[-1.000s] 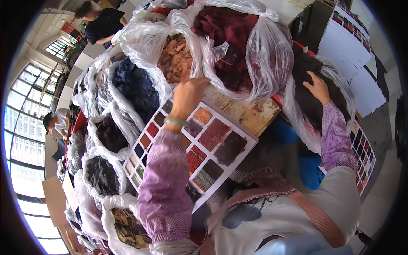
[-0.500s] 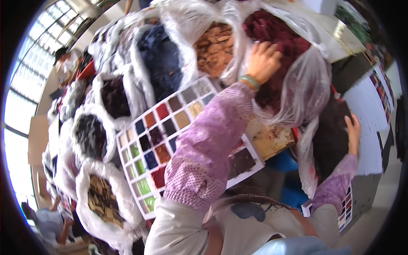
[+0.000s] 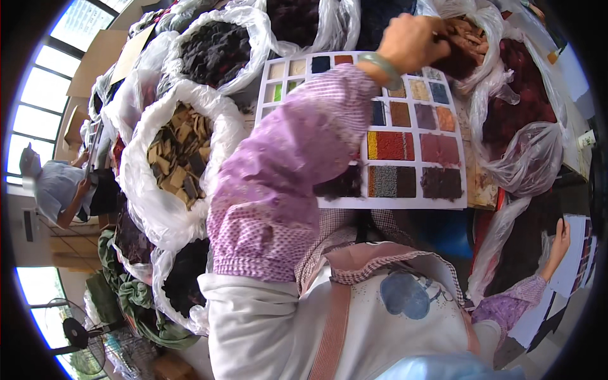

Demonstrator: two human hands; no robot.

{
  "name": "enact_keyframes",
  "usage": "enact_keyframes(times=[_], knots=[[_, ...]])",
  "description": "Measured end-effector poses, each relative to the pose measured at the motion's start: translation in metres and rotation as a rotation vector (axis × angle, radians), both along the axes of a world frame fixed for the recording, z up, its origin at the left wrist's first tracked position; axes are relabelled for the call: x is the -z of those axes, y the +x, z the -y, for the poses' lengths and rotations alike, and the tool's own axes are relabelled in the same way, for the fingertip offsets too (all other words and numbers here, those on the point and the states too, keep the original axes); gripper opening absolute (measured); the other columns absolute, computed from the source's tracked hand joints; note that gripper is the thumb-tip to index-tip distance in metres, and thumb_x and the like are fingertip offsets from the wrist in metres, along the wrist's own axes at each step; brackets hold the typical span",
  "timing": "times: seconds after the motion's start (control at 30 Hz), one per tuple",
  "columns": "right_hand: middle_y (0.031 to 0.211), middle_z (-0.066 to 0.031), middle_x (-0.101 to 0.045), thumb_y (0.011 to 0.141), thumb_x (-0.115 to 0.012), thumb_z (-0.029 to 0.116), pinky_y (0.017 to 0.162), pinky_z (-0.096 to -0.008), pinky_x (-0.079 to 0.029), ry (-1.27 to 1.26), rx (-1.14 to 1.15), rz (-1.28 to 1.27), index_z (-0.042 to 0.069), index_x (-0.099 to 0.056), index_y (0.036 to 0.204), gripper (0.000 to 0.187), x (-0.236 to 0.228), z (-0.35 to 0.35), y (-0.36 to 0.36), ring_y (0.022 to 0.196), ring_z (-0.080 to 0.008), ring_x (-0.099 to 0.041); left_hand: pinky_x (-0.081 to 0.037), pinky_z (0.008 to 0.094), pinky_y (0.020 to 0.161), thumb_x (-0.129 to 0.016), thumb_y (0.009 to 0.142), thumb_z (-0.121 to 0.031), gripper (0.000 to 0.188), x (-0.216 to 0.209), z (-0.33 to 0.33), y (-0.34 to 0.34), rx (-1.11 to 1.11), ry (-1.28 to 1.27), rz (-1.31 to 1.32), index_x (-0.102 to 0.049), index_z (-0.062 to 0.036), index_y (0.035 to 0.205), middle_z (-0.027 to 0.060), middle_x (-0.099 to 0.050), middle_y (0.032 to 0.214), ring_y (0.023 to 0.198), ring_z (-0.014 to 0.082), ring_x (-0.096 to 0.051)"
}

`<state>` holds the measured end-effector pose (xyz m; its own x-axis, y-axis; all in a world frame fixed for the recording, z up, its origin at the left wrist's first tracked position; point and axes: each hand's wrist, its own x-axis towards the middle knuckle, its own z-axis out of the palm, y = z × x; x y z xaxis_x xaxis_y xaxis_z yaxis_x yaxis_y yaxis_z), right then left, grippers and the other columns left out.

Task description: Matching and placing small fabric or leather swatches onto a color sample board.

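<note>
My left hand (image 3: 410, 42), with a green bangle at the wrist, reaches into a clear plastic bag of brown fabric pieces (image 3: 467, 33) at the top, its fingers curled around some of them. Under my purple-sleeved forearm lies a white sample board (image 3: 405, 136) with a grid of coloured carpet swatches. My right hand (image 3: 560, 235) is far off at the right edge. Its fingers rest spread on the edge of a second white swatch card (image 3: 579, 256), beside a dark bag (image 3: 519, 247).
Several open plastic bags of fabric pieces ring the board: tan and brown (image 3: 177, 152), black (image 3: 215, 50), dark red (image 3: 513, 107). Another person in blue (image 3: 60, 190) sits at the left by bright windows. A fan (image 3: 76, 332) stands at the lower left, and cardboard boxes (image 3: 101, 57) at the upper left.
The view has swung round, so the board now lies under my left arm. My left hand has moved from the dark red bag's rim into the brown pieces. My right hand has stayed low at the right.
</note>
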<state>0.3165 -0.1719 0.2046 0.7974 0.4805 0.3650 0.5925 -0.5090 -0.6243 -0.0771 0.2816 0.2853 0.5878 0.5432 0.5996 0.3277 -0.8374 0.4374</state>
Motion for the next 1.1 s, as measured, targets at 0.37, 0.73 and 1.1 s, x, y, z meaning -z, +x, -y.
enact_keyframes(times=[0.37,0.73,1.1], knots=[[0.073,0.0011,-0.054,0.082,-0.053,0.01,0.043,-0.0183,-0.036,-0.296,-1.261,-0.605,0.003,-0.054,0.093,0.013,-0.033,-0.29,-0.392,0.06,-0.003,-0.047,-0.052,0.0247,0.049,-0.054,0.077,-0.011,0.021,0.071,0.096,-0.355,-0.36,-1.013,0.113,-0.058,0.0023,0.093,0.0072,-0.061,0.074,0.063,0.0109,-0.058],[0.066,-0.0111,-0.058,0.076,-0.058,0.017,0.049,-0.0306,-0.046,-0.349,-1.177,-0.592,0.002,-0.051,0.088,0.021,0.014,-0.309,-0.521,0.05,-0.0184,-0.058,-0.047,0.0344,0.068,-0.058,0.07,-0.009,0.02,0.111,0.054,-0.294,-0.423,-0.465,-0.119,-0.065,-0.0068,0.088,0.016,-0.062,0.083,0.068,0.0275,-0.06],[0.109,-0.0051,-0.051,0.066,-0.068,0.019,0.084,-0.038,-0.04,-0.003,-1.403,0.398,0.015,-0.062,0.098,0.032,0.019,-0.278,-0.518,0.098,-0.0224,-0.05,-0.026,0.0425,0.098,-0.05,0.083,-0.034,0.057,0.136,0.094,-0.296,-0.229,-0.018,-0.34,-0.034,-0.0085,0.131,0.0197,-0.031,0.134,0.125,0.0346,-0.027]])
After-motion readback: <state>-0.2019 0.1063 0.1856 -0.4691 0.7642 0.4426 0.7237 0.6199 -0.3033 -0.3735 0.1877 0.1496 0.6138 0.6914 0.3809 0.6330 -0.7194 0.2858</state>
